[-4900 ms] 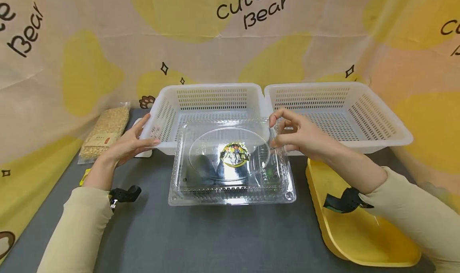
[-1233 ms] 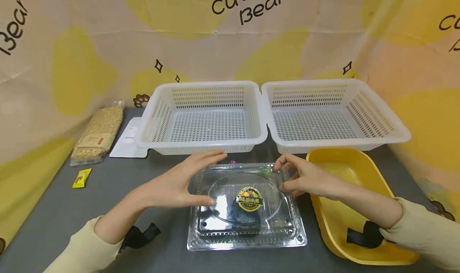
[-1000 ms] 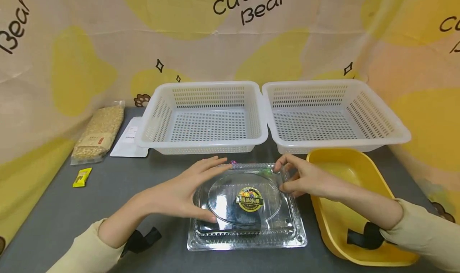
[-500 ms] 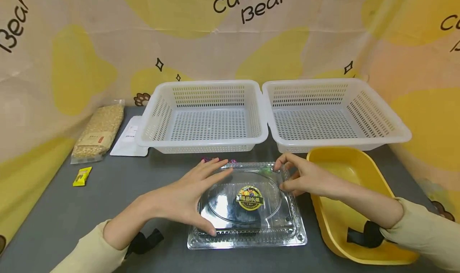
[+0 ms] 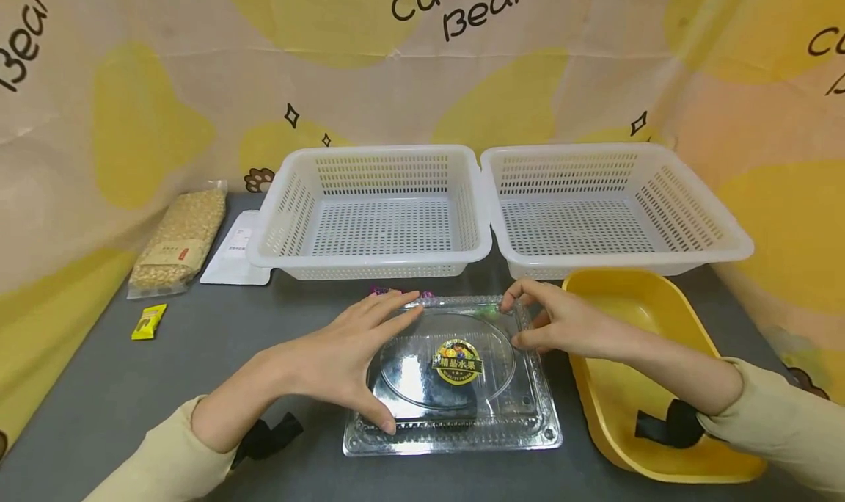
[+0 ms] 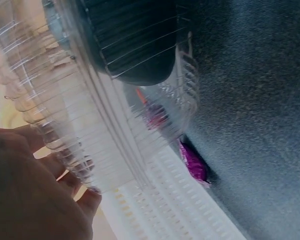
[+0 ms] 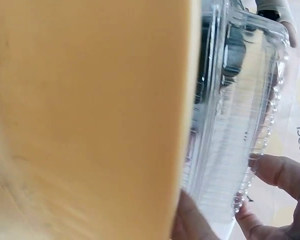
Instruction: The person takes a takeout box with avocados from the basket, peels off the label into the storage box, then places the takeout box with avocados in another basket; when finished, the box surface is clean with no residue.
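Note:
A clear plastic clamshell container point(image 5: 455, 436) with a round fruit sticker point(image 5: 457, 362) lies lid up on the dark table. My left hand point(image 5: 337, 359) spreads over its left side, thumb near the front and fingertips at the back edge. In the left wrist view, fingers point(image 6: 90, 202) touch the ridged rim, and a dark rounded shape shows through the plastic. My right hand point(image 5: 561, 322) grips the back right corner; the right wrist view has its fingers point(image 7: 277, 172) at the beaded edge. Purple-wrapped pieces point(image 6: 194, 164) lie just behind the container, partly hidden in the head view.
Two white perforated baskets point(image 5: 370, 266) point(image 5: 627, 258) stand side by side at the back. A yellow tub point(image 5: 660, 384) sits under my right forearm. At left lie a bag of grains point(image 5: 181, 238), a white pouch point(image 5: 236, 256) and a small yellow packet point(image 5: 149, 321).
Earlier the container was tilted up near the baskets; it now lies flat, closer to me. My left hand left the left basket for the container and spread wider. The right hand keeps its corner.

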The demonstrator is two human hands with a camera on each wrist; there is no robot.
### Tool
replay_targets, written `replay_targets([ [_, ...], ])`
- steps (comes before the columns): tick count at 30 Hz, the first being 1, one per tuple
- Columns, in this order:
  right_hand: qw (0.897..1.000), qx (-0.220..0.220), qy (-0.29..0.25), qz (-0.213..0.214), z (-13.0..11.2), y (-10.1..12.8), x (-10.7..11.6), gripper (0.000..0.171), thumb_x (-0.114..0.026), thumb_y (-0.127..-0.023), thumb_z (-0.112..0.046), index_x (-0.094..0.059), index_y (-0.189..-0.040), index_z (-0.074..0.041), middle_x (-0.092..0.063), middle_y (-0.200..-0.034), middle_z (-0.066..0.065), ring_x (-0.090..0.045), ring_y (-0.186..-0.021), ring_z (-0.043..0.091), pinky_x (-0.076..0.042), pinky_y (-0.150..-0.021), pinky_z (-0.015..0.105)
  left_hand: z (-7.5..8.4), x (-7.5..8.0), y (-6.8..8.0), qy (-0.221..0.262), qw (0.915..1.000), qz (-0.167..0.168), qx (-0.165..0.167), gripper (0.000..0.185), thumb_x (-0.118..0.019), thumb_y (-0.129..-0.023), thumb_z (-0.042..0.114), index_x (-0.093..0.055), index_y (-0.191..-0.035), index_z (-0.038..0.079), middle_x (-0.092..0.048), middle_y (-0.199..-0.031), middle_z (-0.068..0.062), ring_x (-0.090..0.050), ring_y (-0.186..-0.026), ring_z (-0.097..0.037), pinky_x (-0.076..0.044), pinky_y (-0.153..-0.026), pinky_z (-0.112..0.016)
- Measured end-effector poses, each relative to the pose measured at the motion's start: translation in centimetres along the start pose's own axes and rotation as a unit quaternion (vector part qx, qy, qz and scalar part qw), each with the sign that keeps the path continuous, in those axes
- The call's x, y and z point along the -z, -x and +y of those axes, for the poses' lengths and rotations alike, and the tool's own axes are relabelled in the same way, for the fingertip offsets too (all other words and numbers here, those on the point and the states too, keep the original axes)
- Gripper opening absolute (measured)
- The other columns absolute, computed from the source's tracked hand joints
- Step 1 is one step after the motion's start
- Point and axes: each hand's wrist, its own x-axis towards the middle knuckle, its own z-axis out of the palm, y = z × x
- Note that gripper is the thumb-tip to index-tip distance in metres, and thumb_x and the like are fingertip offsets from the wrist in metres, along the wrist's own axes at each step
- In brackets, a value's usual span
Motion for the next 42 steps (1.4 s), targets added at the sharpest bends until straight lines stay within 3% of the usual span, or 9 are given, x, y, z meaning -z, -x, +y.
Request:
replay_targets([
  [5, 0.995, 0.019, 0.094, 0.012, -0.9, 0.3, 0.4, 0.039, -0.075, -0.084, -0.024, -0.056, -0.116, -0.016, -0.049, -0.134, 0.022, -0.067, -0.092, 0.02, -0.054, -0.072, 0.033, 0.3, 0.2, -0.2, 0.006, 0.9999, -0.013, 0.007, 0.134, -0.084, -0.059, 0.067, -0.012, -0.16, 0.018, -0.002, -0.169, -0.002, -0.005, -0.157, -0.03, -0.007, -0.126, -0.057],
  [9, 0.981, 0.02, 0.19, 0.034, -1.6, 0.3, 0.5, 0.037, -0.076, -0.083, -0.029, -0.058, -0.115, -0.024, -0.054, -0.133, 0.017, -0.062, -0.104, 0.029, -0.053, -0.076, 0.039, 0.6, 0.1, -0.5, 0.013, 0.9996, -0.022, 0.01, 0.131, -0.082, -0.062, 0.067, -0.008, -0.161, 0.024, 0.004, -0.169, 0.003, 0.001, -0.157, -0.027, -0.006, -0.126, -0.058],
  [17, 0.955, 0.077, 0.277, 0.071, -3.2, -0.4, 0.5, 0.029, -0.076, -0.084, -0.022, -0.064, -0.111, -0.02, -0.065, -0.116, 0.007, -0.06, -0.096, 0.023, -0.052, -0.079, 0.04, 0.7, -0.3, -1.1, -0.006, 0.9996, -0.024, 0.014, 0.128, -0.076, -0.064, 0.074, -0.008, -0.16, 0.023, 0.008, -0.168, 0.008, 0.005, -0.158, -0.023, -0.004, -0.126, -0.055],
  [22, 0.951, 0.104, 0.281, 0.077, -4.9, -1.2, 0.6, 0.025, -0.075, -0.085, -0.019, -0.067, -0.108, -0.019, -0.068, -0.111, 0.004, -0.059, -0.097, 0.022, -0.051, -0.082, 0.041, 0.3, -0.5, -1.3, -0.023, 0.9995, -0.02, 0.005, 0.129, -0.074, -0.064, 0.076, -0.009, -0.161, 0.02, 0.009, -0.168, 0.007, 0.004, -0.158, -0.025, -0.006, -0.126, -0.057],
  [29, 0.947, 0.141, 0.287, 0.03, -7.0, -3.1, 0.0, 0.021, -0.074, -0.087, -0.018, -0.069, -0.108, -0.017, -0.071, -0.107, -0.002, -0.065, -0.1, 0.019, -0.053, -0.09, 0.041, 0.2, -0.8, -1.5, -0.035, 0.9992, -0.02, 0.004, 0.13, -0.073, -0.063, 0.078, -0.01, -0.16, 0.019, 0.006, -0.169, 0.007, 0.002, -0.158, -0.026, -0.008, -0.125, -0.058],
  [37, 0.953, 0.175, 0.249, -0.016, -8.6, -5.2, -0.6, 0.011, -0.07, -0.087, -0.013, -0.072, -0.098, -0.015, -0.069, -0.083, -0.005, -0.057, -0.074, 0.008, -0.051, -0.07, 0.025, 0.4, -0.5, -1.4, -0.034, 0.9991, -0.022, 0.01, 0.129, -0.073, -0.063, 0.079, -0.013, -0.16, 0.02, 0.003, -0.169, 0.005, 0.0, -0.157, -0.027, -0.009, -0.125, -0.059],
  [42, 0.96, 0.171, 0.214, -0.058, -8.6, -6.0, -0.9, 0.007, -0.071, -0.087, -0.013, -0.072, -0.094, -0.013, -0.073, -0.089, -0.004, -0.063, -0.077, 0.003, -0.054, -0.074, 0.02, 0.4, -0.5, -1.2, -0.034, 0.9987, -0.033, 0.019, 0.129, -0.072, -0.063, 0.08, -0.007, -0.16, 0.024, 0.0, -0.169, -0.003, 0.0, -0.157, -0.029, -0.008, -0.125, -0.058],
])
